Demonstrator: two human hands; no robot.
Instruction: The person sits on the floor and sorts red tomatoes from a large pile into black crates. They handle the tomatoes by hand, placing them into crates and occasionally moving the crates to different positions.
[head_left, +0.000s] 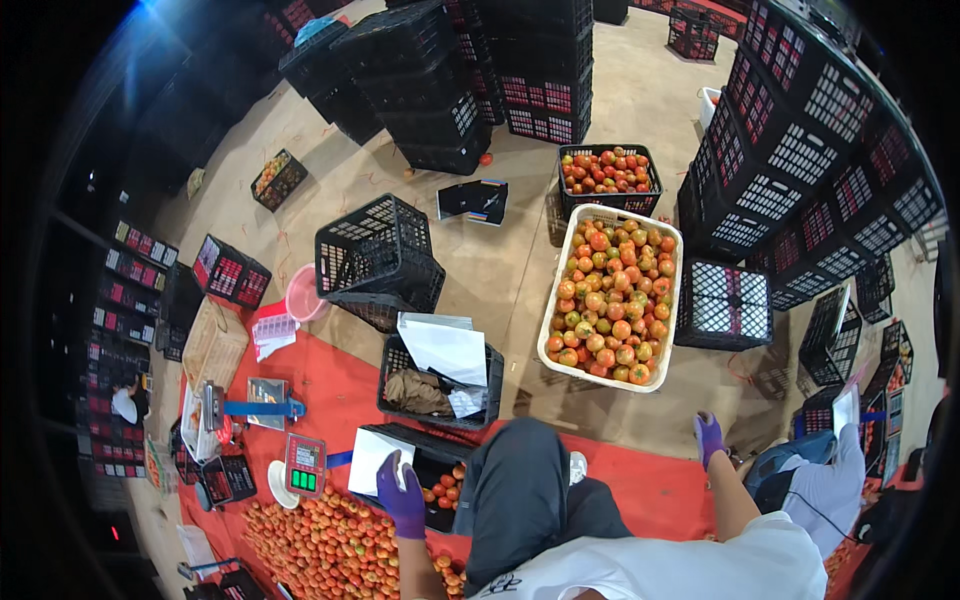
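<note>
My left hand (401, 495), in a purple glove, is at the lower centre-left, its fingers apart over the lower corner of a white sheet (373, 457). The sheet lies across a black plastic crate (450, 523) holding a few red tomatoes (444, 491). Loose tomatoes (337, 536) are heaped beside that crate. My right hand (707, 439), also purple-gloved, is raised at the right with partly bent fingers and nothing visible in it. Ahead, a white crate (545, 330) is full of red and greenish tomatoes (615, 292).
A digital scale display (305, 465) stands left of my left hand. Ahead are a black crate with papers and cloth (495, 382), empty black crates (375, 247) and a pink basin (304, 292). Tall crate stacks (787, 150) rise at the right. Another person (817, 480) is at the far right.
</note>
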